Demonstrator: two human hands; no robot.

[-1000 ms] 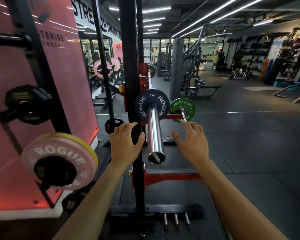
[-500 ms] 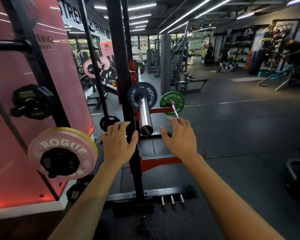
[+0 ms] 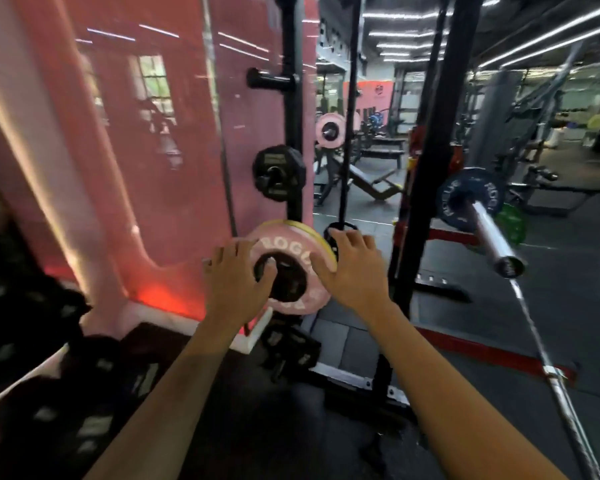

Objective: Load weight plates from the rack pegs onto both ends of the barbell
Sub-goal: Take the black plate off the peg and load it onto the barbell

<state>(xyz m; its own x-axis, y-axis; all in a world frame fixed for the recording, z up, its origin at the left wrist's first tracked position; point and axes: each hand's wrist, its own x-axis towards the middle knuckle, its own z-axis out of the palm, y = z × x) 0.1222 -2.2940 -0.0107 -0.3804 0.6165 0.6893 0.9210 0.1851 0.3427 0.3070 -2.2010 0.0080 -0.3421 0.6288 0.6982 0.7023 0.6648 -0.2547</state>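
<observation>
A pink ROGUE plate (image 3: 300, 305) hangs on a low peg of the black rack post, with a yellow plate (image 3: 313, 229) right behind it. My left hand (image 3: 234, 284) lies spread over the plate's left side, thumb on the black hub. My right hand (image 3: 354, 270) rests spread against its right edge. Neither hand is visibly closed around the rim. The barbell sleeve (image 3: 488, 233) sticks out at the right, carrying a dark blue plate (image 3: 445, 199). A green plate (image 3: 513, 226) shows behind it.
A black plate (image 3: 278, 173) sits on the peg above, and a bare peg (image 3: 270, 79) higher still. Small black plates (image 3: 288, 344) hang below. The black rack upright (image 3: 426, 202) stands between plates and barbell. A thin bar (image 3: 551, 362) slants at the right. The pink wall (image 3: 136, 150) is left.
My view swung left from the barbell end to the rack pegs. Both hands left the sleeve and now rest on the pink plate.
</observation>
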